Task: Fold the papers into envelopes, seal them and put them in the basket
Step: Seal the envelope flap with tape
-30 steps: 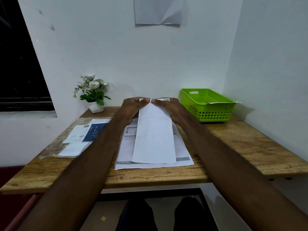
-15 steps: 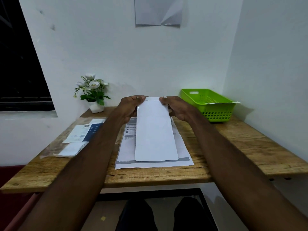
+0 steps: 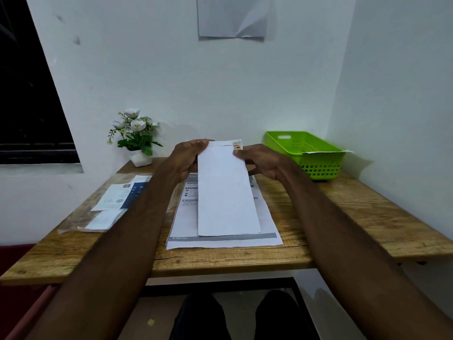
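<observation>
Both of your hands held the folded white paper at its far end: your left hand [image 3: 186, 158] pinched the far-left corner between thumb and fingers, and your right hand [image 3: 259, 163] pinched the far-right corner. The folded paper [image 3: 226, 192] ran lengthwise from far to near, its near edge resting on a printed sheet [image 3: 267, 217] that lay flat on the wooden table [image 3: 355, 217]. A small coloured mark, possibly a stamp [image 3: 236, 145], showed at its far-right corner. The green basket [image 3: 316, 153] stood at the far right, one paper edge overhanging its rim. Leaflets [image 3: 120, 197] lay at the left, near a potted flower [image 3: 134, 136].
</observation>
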Demonstrator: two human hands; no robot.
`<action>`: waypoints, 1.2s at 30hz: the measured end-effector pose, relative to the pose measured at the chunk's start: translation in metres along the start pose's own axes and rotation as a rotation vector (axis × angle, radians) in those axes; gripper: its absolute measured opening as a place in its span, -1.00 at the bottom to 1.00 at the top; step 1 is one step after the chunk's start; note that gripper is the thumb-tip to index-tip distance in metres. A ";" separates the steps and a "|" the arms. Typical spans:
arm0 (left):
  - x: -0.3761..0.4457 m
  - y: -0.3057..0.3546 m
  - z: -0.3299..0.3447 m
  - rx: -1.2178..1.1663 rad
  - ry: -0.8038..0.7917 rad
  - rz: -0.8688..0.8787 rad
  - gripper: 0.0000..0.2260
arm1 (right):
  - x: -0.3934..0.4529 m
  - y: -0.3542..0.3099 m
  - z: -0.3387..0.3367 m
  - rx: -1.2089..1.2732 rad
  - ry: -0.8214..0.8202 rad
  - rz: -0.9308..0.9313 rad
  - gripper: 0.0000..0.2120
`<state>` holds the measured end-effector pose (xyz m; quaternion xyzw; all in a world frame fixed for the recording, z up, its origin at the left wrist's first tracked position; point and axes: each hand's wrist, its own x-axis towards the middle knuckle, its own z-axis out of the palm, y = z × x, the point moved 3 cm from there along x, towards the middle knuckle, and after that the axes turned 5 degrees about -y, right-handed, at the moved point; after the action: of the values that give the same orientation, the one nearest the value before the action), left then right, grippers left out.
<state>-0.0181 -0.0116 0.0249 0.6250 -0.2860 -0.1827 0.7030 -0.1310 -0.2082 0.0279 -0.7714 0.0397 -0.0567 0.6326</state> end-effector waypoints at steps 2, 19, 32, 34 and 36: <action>0.000 0.000 -0.001 -0.001 0.013 0.000 -0.84 | 0.000 0.001 -0.002 -0.031 0.035 -0.003 -0.70; -0.003 0.005 -0.003 0.032 0.082 -0.025 -0.78 | -0.037 0.000 0.022 0.111 -0.290 0.236 -0.62; 0.001 0.005 -0.004 0.005 0.126 -0.031 -0.78 | -0.069 0.009 0.036 0.139 -0.191 0.302 -0.64; 0.002 0.004 -0.004 0.005 0.122 -0.038 -0.76 | -0.069 0.008 0.038 0.132 -0.174 0.309 -0.66; 0.002 0.004 -0.004 0.001 0.121 -0.054 -0.72 | -0.070 0.007 0.039 0.129 -0.163 0.314 -0.67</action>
<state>-0.0141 -0.0095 0.0290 0.6427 -0.2259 -0.1632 0.7137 -0.1952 -0.1622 0.0106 -0.7155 0.1045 0.1028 0.6831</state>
